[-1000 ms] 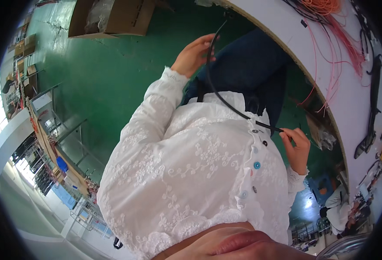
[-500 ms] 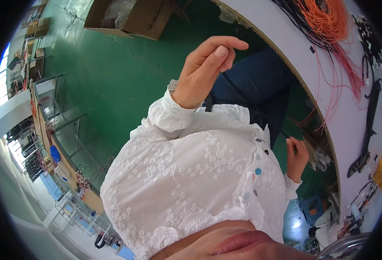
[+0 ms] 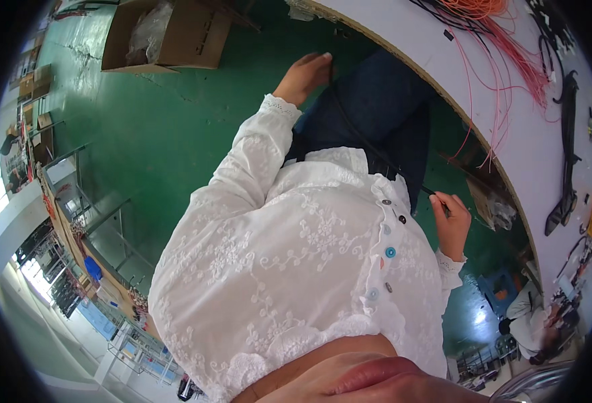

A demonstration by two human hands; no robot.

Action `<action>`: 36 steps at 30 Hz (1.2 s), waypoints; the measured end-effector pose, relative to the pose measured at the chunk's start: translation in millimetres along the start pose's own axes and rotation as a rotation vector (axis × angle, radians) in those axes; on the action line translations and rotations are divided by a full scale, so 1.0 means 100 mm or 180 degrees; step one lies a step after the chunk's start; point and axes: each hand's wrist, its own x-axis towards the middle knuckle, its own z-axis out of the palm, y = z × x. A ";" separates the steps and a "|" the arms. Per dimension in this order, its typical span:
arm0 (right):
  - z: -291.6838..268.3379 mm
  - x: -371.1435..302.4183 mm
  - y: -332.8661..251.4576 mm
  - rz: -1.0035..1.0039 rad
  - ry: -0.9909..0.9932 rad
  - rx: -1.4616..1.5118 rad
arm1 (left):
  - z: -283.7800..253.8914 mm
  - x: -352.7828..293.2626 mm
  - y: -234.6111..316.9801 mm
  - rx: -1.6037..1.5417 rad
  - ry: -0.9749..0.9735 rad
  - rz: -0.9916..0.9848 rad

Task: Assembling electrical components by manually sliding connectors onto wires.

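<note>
Both hands pinch a thin black cable (image 3: 366,144), left hand (image 3: 304,77) and right hand (image 3: 452,225) well apart

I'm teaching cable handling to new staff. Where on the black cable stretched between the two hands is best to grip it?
Probably the taut middle span of the black cable over the lap, from above: it runs straight and exposed between the left hand and right hand.
</note>
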 end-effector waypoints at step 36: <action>0.20 0.01 0.17 -0.0076 -0.0032 0.0185 | 0.42 -1.40 0.75 0.0687 -0.0981 0.1818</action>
